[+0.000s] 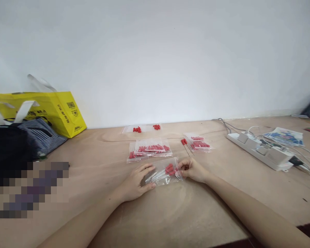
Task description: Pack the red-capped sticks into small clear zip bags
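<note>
A clear zip bag (pixel 161 175) with several thin, red-ended rods (pixel 169 168) inside lies tilted between my hands. My left hand (pixel 135 182) grips its left end, thumb below and fingers above. At the bag's open right end, my right hand (pixel 191 168) is pinched around a red-ended rod, most of which the bag and fingers obscure. Just beyond that hand lie two loose red-ended rods (pixel 184 143). Farther back is a stack of filled zip bags (pixel 152 148), and another filled pile (pixel 198 143) sits to its right.
By the wall are flat clear bags (pixel 147 128) with red pieces. A yellow shopping bag (pixel 72 117), a striped bag (pixel 43 134) and a black bag (pixel 7 155) stand left. On the right are a white power strip (pixel 258 151) with cables and a printed sheet (pixel 285 136).
</note>
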Available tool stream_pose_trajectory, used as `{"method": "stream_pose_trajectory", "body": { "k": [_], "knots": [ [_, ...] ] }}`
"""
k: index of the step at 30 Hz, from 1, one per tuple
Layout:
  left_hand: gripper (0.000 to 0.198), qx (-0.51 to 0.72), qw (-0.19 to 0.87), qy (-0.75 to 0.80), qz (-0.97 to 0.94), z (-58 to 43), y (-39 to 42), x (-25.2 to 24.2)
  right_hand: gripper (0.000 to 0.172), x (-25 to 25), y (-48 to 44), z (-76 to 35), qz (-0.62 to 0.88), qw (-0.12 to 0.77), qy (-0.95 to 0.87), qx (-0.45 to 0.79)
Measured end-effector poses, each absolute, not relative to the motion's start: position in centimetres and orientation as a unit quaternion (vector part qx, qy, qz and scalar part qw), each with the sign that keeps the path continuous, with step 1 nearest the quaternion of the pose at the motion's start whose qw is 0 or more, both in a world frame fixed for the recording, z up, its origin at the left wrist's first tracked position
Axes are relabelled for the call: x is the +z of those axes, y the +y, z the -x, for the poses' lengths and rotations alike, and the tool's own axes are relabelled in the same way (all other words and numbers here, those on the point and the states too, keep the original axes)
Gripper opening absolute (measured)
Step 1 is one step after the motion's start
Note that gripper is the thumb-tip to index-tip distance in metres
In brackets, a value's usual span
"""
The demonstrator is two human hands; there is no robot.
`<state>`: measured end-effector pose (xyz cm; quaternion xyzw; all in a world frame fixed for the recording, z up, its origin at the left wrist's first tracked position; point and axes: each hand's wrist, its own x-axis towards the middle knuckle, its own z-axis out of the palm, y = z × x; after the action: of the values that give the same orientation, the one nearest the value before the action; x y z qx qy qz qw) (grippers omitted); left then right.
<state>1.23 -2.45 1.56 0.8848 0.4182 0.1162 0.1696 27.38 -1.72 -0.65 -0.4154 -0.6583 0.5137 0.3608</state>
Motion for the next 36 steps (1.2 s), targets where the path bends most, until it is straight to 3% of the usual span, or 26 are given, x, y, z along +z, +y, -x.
{"method": "stream_pose_trajectory", "body": {
  "k": [4, 10, 15, 20, 22, 24, 27, 36],
  "knots": [
    [0.051, 0.121, 0.165, 0.417, -0.886, -1.2, -2.4, 1.5, 0.026, 0.0, -2.0, -27.0, 0.365, 0.344, -0.708, 0.498],
    [0.051, 0.131, 0.162, 0.414, -0.886, -1.2, -2.4, 1.7, 0.027, -1.9, -0.7, -26.6, 0.462, 0.385, -0.653, 0.46],
    [0.05, 0.137, 0.161, 0.407, -0.889, -1.2, -2.4, 1.7, 0.022, -2.5, -0.4, -26.0, 0.502, 0.408, -0.676, 0.353],
    [0.052, 0.129, 0.162, 0.414, -0.887, -1.1, -2.4, 1.5, 0.021, -0.9, -0.3, -27.7, 0.493, 0.3, -0.696, 0.428],
    [0.052, 0.127, 0.167, 0.415, -0.885, -1.1, -2.4, 1.5, 0.019, -0.1, 0.4, -28.7, 0.558, 0.272, -0.695, 0.362],
    [0.052, 0.125, 0.17, 0.416, -0.885, -1.1, -2.4, 1.6, 0.016, 0.7, 1.5, -29.4, 0.638, 0.255, -0.697, 0.204],
    [0.052, 0.129, 0.172, 0.416, -0.883, -1.2, -2.5, 1.8, 0.023, 1.3, 3.4, -29.4, 0.711, 0.209, -0.669, 0.054],
    [0.052, 0.113, 0.189, 0.416, -0.882, -1.0, -2.5, 1.7, 0.03, 0.7, 6.3, -26.8, 0.773, 0.16, -0.613, 0.039]
  ]
}}
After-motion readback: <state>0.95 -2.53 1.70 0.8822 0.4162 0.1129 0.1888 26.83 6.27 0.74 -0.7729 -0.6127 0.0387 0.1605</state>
